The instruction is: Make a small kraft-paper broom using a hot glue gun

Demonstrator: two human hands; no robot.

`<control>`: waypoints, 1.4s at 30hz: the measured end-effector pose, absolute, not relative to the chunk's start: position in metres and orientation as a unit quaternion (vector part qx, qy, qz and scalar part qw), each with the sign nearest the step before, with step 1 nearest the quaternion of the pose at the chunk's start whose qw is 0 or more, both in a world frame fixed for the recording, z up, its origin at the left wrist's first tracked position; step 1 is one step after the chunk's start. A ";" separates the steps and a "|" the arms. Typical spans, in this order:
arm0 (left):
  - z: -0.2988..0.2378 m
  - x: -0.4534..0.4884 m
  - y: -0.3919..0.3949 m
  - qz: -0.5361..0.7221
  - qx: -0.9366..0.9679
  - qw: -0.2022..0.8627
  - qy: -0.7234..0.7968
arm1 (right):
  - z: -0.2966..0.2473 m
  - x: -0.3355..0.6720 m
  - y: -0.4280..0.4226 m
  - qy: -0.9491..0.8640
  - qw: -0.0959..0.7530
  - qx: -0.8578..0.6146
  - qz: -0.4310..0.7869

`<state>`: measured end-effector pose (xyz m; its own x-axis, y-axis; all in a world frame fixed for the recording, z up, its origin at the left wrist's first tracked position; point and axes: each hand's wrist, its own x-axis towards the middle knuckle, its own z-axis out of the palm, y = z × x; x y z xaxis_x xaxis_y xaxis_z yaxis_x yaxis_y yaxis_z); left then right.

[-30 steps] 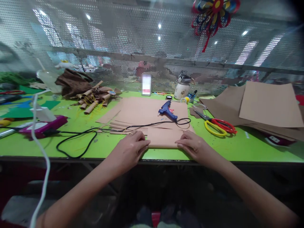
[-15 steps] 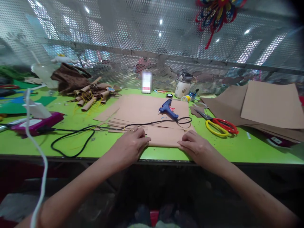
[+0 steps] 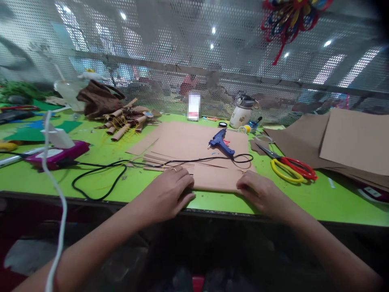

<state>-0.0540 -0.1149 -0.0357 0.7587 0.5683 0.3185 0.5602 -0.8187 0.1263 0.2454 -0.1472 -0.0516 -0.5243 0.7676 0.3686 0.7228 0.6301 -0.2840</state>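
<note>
A folded strip of brown paper (image 3: 215,178) lies along the table's front edge between my hands. My left hand (image 3: 170,190) rests at its left end, fingers over the paper and thumb apart below, in front of the fold. At the right end, my right hand (image 3: 258,188) pinches the paper between thumb and curled fingers; the fingertips are partly hidden. Just behind the strip are brown paper sheets (image 3: 179,138) and several narrow cut strips (image 3: 154,160). A blue glue gun (image 3: 221,142) lies on the sheets, its black cord (image 3: 199,159) crossing them.
Red-and-yellow scissors (image 3: 291,168) lie right of my right hand, near stacked brown paper (image 3: 355,142). Leftward are a purple power strip (image 3: 65,156), a white cable (image 3: 45,162) and rolled paper tubes (image 3: 121,132). A bottle (image 3: 240,115) and phone (image 3: 194,106) stand at the back.
My left thumb has come off the paper's front edge and moved down, away from the fingers. My right hand still holds its end. The whole view has shifted slightly.
</note>
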 end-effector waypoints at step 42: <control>-0.042 -0.053 -0.097 0.186 0.939 0.114 0.265 | -0.046 0.225 -0.171 -0.871 0.206 -0.445 -0.025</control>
